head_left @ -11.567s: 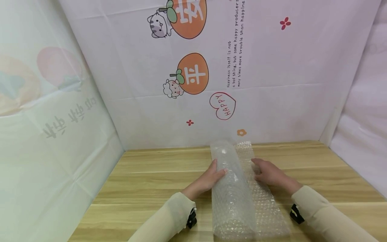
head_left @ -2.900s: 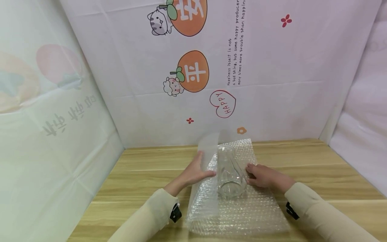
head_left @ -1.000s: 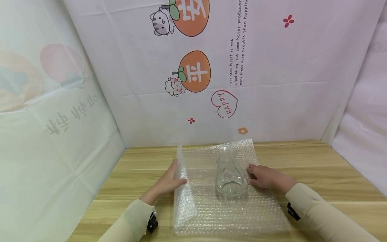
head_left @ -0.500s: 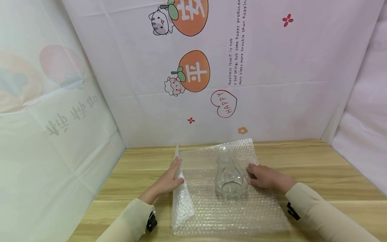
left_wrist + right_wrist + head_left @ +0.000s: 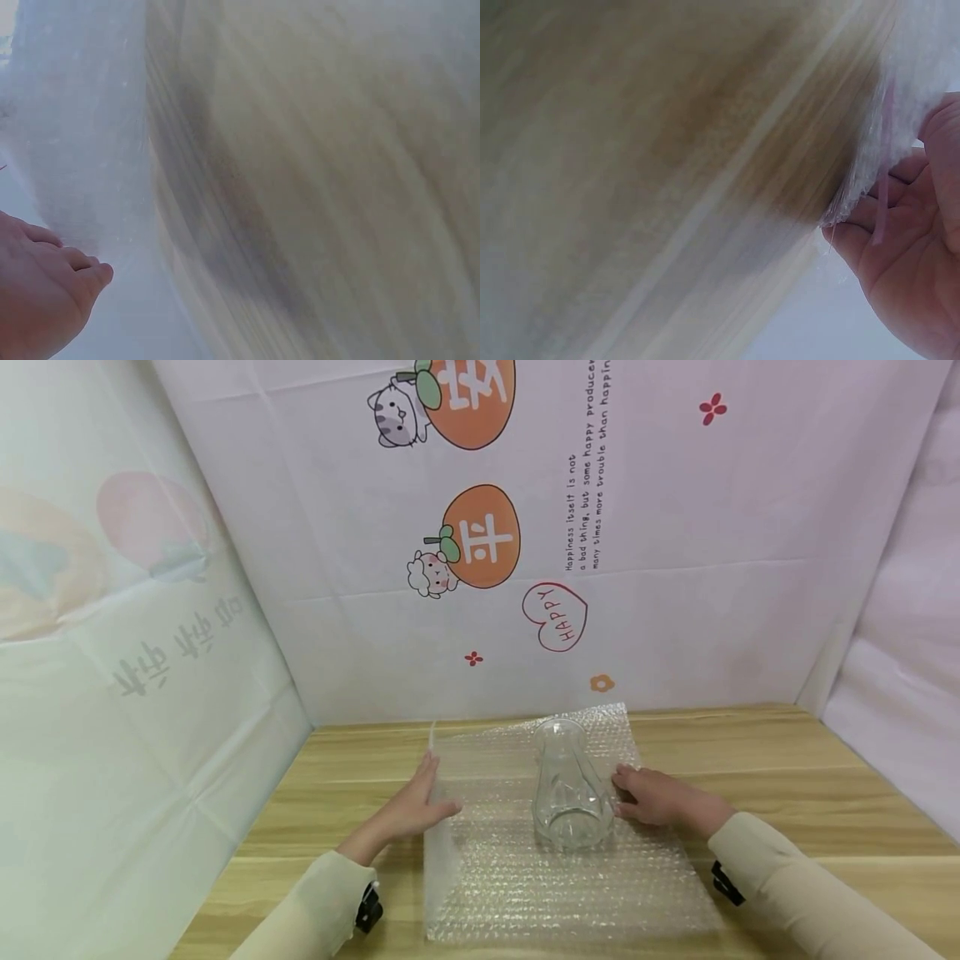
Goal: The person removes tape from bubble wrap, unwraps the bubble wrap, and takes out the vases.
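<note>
A sheet of bubble wrap [image 5: 517, 889] lies spread on the wooden table, its left edge curling up. On it lies a clear glass vase-like vessel [image 5: 573, 810], narrow neck toward the back and wide base toward me. My left hand [image 5: 408, 806] is at the sheet's left edge, fingers straight against it and thumb spread; in the left wrist view the same hand [image 5: 49, 289] touches the hazy plastic. My right hand [image 5: 652, 793] holds the sheet's right edge beside the vessel. In the right wrist view the bubble wrap's edge [image 5: 847, 199] sits between that hand's thumb and fingers.
The wooden tabletop [image 5: 780, 777] extends to both sides of the sheet. A white printed cloth [image 5: 675, 610] hangs right behind the table's back edge, and similar cloths stand at left and right.
The bubble wrap, a roll at first, has been unrolled leftward by my left hand, uncovering the glass vessel. Lately the left edge has flattened further out. The right hand stays at the right edge.
</note>
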The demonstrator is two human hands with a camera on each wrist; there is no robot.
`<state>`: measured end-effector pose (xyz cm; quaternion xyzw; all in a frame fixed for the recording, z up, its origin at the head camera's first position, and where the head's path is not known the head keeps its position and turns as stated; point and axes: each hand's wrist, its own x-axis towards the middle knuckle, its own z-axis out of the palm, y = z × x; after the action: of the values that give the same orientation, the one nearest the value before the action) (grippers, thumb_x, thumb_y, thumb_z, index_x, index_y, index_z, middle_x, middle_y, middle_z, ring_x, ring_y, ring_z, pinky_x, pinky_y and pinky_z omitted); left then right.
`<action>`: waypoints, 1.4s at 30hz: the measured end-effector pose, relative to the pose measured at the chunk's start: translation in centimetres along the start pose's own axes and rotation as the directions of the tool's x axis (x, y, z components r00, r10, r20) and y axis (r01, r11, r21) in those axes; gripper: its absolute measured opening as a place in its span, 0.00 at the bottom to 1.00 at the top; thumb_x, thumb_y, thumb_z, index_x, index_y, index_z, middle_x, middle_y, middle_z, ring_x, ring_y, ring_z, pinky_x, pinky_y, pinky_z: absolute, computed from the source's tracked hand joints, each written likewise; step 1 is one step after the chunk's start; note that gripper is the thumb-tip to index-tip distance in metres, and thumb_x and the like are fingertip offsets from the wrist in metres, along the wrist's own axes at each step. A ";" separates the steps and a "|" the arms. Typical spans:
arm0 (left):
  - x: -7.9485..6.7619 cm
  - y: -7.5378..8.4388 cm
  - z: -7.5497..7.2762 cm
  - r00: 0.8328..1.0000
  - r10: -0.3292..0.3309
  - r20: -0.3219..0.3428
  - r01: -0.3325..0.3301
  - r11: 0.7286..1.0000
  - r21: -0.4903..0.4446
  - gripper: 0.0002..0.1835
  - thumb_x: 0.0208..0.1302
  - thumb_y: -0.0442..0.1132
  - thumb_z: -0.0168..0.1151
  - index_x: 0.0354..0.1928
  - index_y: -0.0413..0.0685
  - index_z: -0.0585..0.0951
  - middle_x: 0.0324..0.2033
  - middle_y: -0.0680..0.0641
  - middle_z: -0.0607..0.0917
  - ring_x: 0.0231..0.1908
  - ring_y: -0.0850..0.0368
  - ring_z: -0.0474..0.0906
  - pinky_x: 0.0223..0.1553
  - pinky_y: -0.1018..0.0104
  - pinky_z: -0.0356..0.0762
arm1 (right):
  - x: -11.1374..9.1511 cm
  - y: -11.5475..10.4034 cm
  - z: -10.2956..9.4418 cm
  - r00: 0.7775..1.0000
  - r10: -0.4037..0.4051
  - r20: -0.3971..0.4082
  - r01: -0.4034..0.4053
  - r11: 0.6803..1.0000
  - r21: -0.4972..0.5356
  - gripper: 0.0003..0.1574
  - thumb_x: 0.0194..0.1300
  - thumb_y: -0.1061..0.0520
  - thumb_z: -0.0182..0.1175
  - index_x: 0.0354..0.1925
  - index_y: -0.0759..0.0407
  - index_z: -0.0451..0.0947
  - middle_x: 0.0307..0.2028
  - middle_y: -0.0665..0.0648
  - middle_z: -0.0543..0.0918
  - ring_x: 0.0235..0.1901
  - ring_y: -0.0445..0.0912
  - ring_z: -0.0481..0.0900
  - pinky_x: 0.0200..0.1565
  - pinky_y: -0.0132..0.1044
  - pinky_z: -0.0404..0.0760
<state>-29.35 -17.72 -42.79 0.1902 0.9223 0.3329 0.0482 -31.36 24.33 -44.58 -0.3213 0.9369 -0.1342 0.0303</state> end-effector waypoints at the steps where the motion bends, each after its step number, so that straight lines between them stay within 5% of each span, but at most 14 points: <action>1: 0.0 0.0 -0.1 1.000 -0.005 0.003 0.005 1.000 -0.005 0.52 0.64 0.52 0.62 0.74 0.32 0.43 0.74 0.35 0.36 0.72 0.39 0.39 0.69 0.46 0.43 | 0.0 0.0 0.0 1.000 0.007 0.005 -0.007 1.000 0.005 0.30 0.67 0.51 0.62 0.54 0.75 0.72 0.59 0.83 0.67 0.59 0.73 0.66 0.59 0.62 0.65; 27: -1.3 -1.0 -2.7 0.998 -0.048 0.033 0.048 0.999 0.008 0.54 0.60 0.49 0.67 0.73 0.27 0.45 0.73 0.31 0.41 0.72 0.36 0.41 0.69 0.44 0.43 | -0.1 -0.6 -0.5 0.999 0.020 0.041 -0.020 1.000 0.004 0.36 0.66 0.51 0.63 0.58 0.79 0.69 0.60 0.84 0.65 0.61 0.73 0.63 0.60 0.62 0.64; 37: -1.9 -2.4 -3.1 0.994 -0.054 0.097 0.046 0.996 0.083 0.61 0.55 0.54 0.71 0.71 0.22 0.43 0.71 0.26 0.42 0.71 0.34 0.40 0.69 0.45 0.42 | 0.0 -0.9 -0.7 0.999 0.008 0.041 -0.009 1.000 0.013 0.19 0.65 0.52 0.64 0.44 0.66 0.75 0.58 0.83 0.67 0.59 0.73 0.66 0.58 0.62 0.66; 42: -2.1 -2.9 -3.2 0.988 -0.082 0.128 0.069 0.993 0.099 0.62 0.53 0.54 0.72 0.70 0.21 0.43 0.71 0.25 0.42 0.71 0.33 0.39 0.69 0.44 0.42 | -0.1 -1.0 -0.8 0.999 0.019 0.044 -0.020 1.000 0.013 0.23 0.65 0.51 0.63 0.47 0.68 0.75 0.59 0.83 0.66 0.60 0.73 0.65 0.59 0.62 0.65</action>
<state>-29.00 -22.51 -42.23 0.1787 0.9384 0.2735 0.1125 -30.76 23.81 -43.50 -0.3149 0.9382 -0.1330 0.0544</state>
